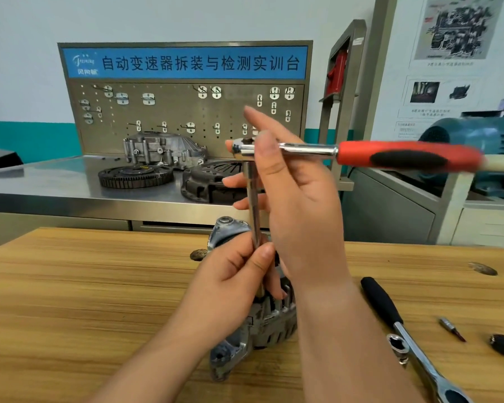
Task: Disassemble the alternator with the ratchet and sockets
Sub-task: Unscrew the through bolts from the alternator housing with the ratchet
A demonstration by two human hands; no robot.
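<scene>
Alternator point(271, 319) stood on table point(70, 301) at 6 o'clock, extension point(252, 193) upright on it, pinched low by left hand point(233, 277), ratchet point(390, 154) head clasped by right hand point(300, 210), red handle pointed to 3 o'clock

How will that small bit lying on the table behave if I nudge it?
The bit looks like rigid metal, so it probably won't bend. Small and slim, it's likely light. Its rounded shank may let it roll on the table.
</scene>
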